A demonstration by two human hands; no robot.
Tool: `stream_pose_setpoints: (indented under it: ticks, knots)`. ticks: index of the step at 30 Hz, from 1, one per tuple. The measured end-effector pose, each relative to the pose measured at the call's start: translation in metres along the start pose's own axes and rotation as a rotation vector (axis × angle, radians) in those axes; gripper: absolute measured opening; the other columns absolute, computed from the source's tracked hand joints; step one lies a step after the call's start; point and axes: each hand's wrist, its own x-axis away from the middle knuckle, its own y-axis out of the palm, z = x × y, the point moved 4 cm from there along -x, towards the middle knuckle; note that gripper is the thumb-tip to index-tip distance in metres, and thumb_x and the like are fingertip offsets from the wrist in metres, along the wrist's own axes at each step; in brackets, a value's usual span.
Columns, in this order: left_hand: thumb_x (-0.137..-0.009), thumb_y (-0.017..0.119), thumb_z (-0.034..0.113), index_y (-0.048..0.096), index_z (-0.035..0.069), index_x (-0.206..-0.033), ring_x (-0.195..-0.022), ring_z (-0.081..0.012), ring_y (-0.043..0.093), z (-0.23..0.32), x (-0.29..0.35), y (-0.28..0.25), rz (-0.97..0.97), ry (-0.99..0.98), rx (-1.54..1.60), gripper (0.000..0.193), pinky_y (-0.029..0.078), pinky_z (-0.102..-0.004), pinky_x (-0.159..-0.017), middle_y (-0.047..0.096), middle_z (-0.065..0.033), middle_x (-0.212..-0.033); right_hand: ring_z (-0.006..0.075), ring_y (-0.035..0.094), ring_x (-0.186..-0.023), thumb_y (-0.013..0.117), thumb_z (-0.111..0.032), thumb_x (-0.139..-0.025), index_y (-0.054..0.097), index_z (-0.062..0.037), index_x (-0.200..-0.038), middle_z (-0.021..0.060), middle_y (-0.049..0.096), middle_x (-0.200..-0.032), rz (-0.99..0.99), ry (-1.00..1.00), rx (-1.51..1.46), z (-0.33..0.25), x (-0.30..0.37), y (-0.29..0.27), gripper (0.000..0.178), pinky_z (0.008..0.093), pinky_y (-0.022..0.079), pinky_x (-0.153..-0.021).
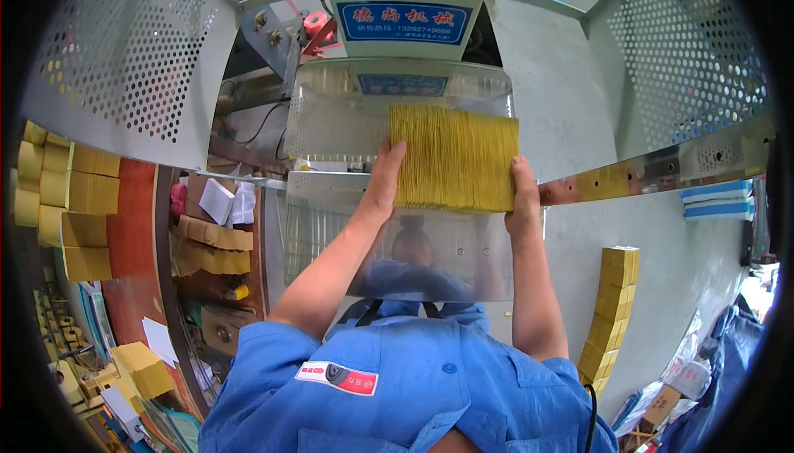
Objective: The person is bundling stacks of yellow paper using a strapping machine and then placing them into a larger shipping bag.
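Bright, soft light; polished steel tabletop [331,225] mirror-like; glare far right of it; fisheye bowing, black rim around.

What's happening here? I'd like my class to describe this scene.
A person in a blue shirt has a thick bundle of thin yellow sheets between both hands: the left hand at its left end, the right hand at its right. The bundle is over a shiny metal surface at a machine; whether it rests there is hard to tell. More yellow blocks stand in a row to the right.
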Motion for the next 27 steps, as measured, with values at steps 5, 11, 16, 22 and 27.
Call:
stream_pose_setpoints:
  ticks: [5, 11, 16, 22, 27]
  knots:
    - [-0.098, 0.049, 0.035, 0.030, 0.004, -0.147, -0.131, -0.0215, 0.041, 0.005, 0.007, 0.007, 0.003, 0.065, -0.004, 0.060, 0.033, -0.0364, -0.109, 0.042, -0.0105, -0.143, 0.0204, 0.047, -0.123, 0.044, -0.030, -0.099, 0.043, -0.0021, -0.139, 0.0101, 0.051, -0.133, -0.041, 0.017, 0.003, 0.000, -0.001, -0.008, 0.049, 0.0336, 0.036, -0.104]
    - [-0.099, 0.047, 0.035, 0.033, 0.003, -0.146, -0.130, -0.0208, 0.043, 0.007, 0.015, 0.016, 0.028, 0.024, 0.011, 0.059, 0.033, -0.0352, -0.108, 0.044, -0.0107, -0.143, 0.0216, 0.045, -0.127, 0.040, -0.030, -0.101, 0.036, -0.0018, -0.144, 0.0109, 0.048, -0.137, -0.130, -0.017, -0.006, 0.003, -0.007, -0.011, 0.052, 0.0346, 0.035, -0.107]
    - [-0.099, 0.047, 0.039, 0.039, 0.002, -0.143, -0.126, -0.0197, 0.046, -0.002, 0.015, 0.016, 0.037, -0.026, -0.061, 0.057, 0.035, -0.0343, -0.106, 0.049, -0.0106, -0.138, 0.0215, 0.036, -0.135, 0.039, -0.034, -0.102, 0.027, -0.0028, -0.149, 0.0098, 0.040, -0.146, -0.232, 0.004, 0.069, 0.001, -0.009, -0.017, 0.058, 0.0337, 0.028, -0.112]
    - [-0.100, 0.046, 0.044, 0.047, 0.002, -0.136, -0.122, -0.0185, 0.051, -0.023, 0.013, -0.007, 0.044, -0.029, -0.063, 0.056, 0.037, -0.0335, -0.105, 0.054, -0.0080, -0.133, 0.0222, 0.032, -0.138, 0.037, -0.037, -0.102, 0.029, -0.0045, -0.149, 0.0097, 0.038, -0.148, -0.275, -0.038, 0.092, 0.006, -0.014, -0.018, 0.058, 0.0347, 0.023, -0.114]
    - [-0.100, 0.046, 0.041, 0.049, 0.002, -0.134, -0.122, -0.0168, 0.051, -0.024, 0.014, -0.003, 0.157, -0.006, -0.038, 0.052, 0.040, -0.0335, -0.103, 0.055, -0.0065, -0.133, 0.0203, 0.036, -0.135, 0.037, -0.035, -0.102, 0.030, -0.0028, -0.147, 0.0099, 0.040, -0.145, -0.253, -0.050, 0.067, 0.008, -0.010, -0.018, 0.056, 0.0322, 0.026, -0.112]
